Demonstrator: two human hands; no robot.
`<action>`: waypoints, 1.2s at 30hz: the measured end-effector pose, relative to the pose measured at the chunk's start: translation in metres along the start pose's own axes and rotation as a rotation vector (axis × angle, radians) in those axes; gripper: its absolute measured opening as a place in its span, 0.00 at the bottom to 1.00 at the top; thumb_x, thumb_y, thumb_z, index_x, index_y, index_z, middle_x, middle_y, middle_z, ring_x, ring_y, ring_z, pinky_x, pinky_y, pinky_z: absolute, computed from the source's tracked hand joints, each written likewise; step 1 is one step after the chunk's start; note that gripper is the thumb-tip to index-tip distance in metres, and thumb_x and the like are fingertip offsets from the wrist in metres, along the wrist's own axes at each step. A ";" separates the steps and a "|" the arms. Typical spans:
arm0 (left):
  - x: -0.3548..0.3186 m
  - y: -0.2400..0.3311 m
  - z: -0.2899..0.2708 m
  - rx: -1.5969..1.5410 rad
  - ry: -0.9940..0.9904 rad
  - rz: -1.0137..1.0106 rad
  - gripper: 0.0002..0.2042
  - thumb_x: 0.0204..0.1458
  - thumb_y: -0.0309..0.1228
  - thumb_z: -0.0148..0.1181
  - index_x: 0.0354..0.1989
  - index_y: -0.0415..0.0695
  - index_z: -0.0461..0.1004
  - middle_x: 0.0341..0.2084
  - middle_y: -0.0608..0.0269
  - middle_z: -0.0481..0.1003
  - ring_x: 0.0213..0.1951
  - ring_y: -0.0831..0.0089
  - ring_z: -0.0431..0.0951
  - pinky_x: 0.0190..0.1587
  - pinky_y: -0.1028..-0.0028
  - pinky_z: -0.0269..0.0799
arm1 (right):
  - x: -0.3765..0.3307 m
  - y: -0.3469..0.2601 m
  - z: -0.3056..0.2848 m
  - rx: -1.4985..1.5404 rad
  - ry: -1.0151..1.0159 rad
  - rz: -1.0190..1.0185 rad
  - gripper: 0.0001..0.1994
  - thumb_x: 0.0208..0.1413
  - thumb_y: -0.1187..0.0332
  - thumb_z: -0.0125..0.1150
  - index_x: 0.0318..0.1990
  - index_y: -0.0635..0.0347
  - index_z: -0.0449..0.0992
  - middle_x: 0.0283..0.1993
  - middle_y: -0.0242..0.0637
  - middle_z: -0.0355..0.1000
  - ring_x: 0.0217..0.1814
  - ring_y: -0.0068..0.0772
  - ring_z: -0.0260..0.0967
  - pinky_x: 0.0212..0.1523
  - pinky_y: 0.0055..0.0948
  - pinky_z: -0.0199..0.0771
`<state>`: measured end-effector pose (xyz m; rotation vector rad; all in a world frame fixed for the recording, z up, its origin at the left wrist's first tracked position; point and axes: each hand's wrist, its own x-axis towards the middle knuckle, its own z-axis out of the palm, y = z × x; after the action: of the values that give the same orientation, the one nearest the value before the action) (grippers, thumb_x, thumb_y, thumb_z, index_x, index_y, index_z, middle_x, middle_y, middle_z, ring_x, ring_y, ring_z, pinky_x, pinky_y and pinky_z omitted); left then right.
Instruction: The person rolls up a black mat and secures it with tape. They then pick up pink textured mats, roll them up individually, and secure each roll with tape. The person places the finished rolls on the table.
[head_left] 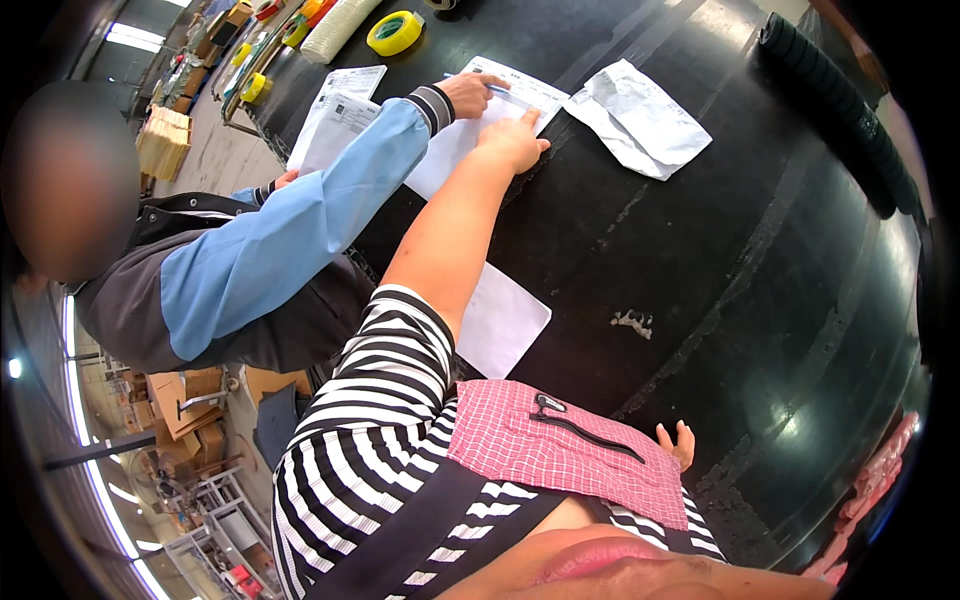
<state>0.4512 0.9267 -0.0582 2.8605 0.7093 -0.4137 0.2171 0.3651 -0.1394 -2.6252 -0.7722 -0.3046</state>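
My left hand [513, 143] reaches out over a printed form [525, 90] on the black table, its index finger stretched onto the sheet and its thumb apart. It holds nothing. A co-worker's hand [468, 96] rests on the same form just beside it, with what looks like a slim blue pen [497, 88] in its fingers. Further right lies a crumpled white sheet [640, 120]. My right hand [682, 445] is at the table's near edge, partly hidden behind my pink checked apron [560, 440]; its visible fingers are apart and empty.
The co-worker in a blue-sleeved jacket [290, 250] stands close on my left. More printed papers [335, 125] and a blank white sheet [505, 320] lie on the black table [700, 260]. Yellow tape [395, 33] sits at the far side; a black ribbed tube [840, 110] runs along the right.
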 end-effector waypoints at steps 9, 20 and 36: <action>-0.181 0.047 0.027 -0.234 0.049 0.387 0.22 0.60 0.41 0.62 0.61 0.48 0.73 0.45 0.50 0.81 0.49 0.51 0.81 0.53 0.57 0.76 | 0.005 -0.018 -0.010 -0.021 -0.093 0.066 0.22 0.56 0.60 0.73 0.57 0.53 0.77 0.71 0.44 0.59 0.77 0.48 0.52 0.76 0.50 0.48; -0.336 0.068 0.036 -0.665 -0.796 0.306 0.21 0.66 0.38 0.58 0.63 0.41 0.71 0.37 0.56 0.80 0.40 0.63 0.81 0.42 0.66 0.75 | 0.027 -0.044 -0.044 0.168 -0.173 0.164 0.24 0.58 0.54 0.70 0.59 0.49 0.75 0.75 0.42 0.56 0.79 0.48 0.49 0.76 0.54 0.46; -0.422 0.050 0.047 -0.696 -0.561 0.285 0.24 0.62 0.38 0.62 0.64 0.41 0.70 0.42 0.56 0.80 0.40 0.67 0.81 0.43 0.68 0.76 | 0.024 -0.054 -0.059 0.241 -0.264 0.204 0.26 0.56 0.59 0.72 0.61 0.49 0.72 0.78 0.41 0.53 0.82 0.48 0.43 0.79 0.54 0.42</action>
<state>0.1064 0.6901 0.0300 2.0067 0.2552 -0.7125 0.2012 0.3937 -0.0625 -2.5124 -0.5717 0.1851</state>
